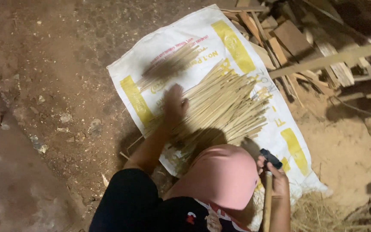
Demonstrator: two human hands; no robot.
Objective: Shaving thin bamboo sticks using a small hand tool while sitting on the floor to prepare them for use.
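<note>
While my left hand (174,103) lay flat, fingers spread, on the sticks (220,107) slanting across the sack (202,30), my right hand (275,178), nearer me, gripped a knife (269,189).

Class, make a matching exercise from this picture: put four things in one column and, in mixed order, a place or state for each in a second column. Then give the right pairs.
Things:
1. left hand
2. right hand
3. white sack
4. wood scraps

Places or states:
A. piled at the upper right, beyond the sack
B. spread flat on the dirt floor under the sticks
C. resting on the bundle of thin bamboo sticks
D. gripping a wooden-handled tool with a dark head

Pairs: 1-C, 2-D, 3-B, 4-A
</note>
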